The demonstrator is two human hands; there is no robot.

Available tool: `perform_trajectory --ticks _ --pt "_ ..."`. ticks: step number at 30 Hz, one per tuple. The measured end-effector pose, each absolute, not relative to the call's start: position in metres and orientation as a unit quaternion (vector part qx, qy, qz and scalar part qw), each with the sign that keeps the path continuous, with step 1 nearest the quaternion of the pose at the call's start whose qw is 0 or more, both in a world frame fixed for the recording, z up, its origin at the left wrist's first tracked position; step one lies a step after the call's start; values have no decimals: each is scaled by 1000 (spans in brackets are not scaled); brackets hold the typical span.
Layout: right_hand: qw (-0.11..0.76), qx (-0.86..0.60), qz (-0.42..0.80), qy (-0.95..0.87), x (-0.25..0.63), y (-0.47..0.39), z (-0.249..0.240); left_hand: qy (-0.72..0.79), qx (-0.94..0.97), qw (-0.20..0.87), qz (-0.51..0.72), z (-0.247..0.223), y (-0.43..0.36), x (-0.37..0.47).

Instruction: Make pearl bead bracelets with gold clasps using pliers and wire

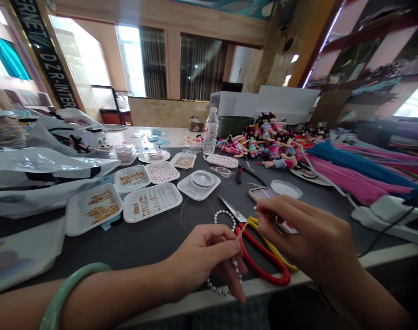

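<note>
My left hand (212, 254), with a green bangle (62, 288) on its wrist, is closed on a string of silver beads (224, 213) that loops above and below the fingers. A short golden piece (243, 229) runs from its thumb and index finger toward my right hand (301, 229). The right thumb and fingertips are pinched together near that piece's upper end; what they grip is too small to make out. Under and between the hands lie red-handled scissors (263, 263) with blades pointing up-left, and a yellow-handled tool (270, 245) beside them.
White trays of beads and golden parts (152, 201) stand at the left and centre. Farther back are a plastic bottle (211, 130), a pile of dolls (270, 142) and black-handled pliers (241, 174). A phone (263, 193) lies behind the right hand; pink and blue material (356, 174) is at right.
</note>
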State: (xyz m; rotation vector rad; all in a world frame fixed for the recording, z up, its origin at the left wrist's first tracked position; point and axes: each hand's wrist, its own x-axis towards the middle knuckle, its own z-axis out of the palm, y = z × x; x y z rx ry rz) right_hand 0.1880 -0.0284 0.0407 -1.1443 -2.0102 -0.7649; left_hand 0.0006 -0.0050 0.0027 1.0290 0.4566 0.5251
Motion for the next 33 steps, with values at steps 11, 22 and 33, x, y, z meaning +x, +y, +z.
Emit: perform_trajectory --ticks 11,22,33 --pt "371 -438 -145 -806 181 -22 36 241 535 766 261 5 -7 0" --pt "480 -492 124 -716 166 -24 28 305 702 580 279 5 -4 -4" --pt "509 -487 331 -627 164 -22 26 318 757 457 342 12 -2 -8"
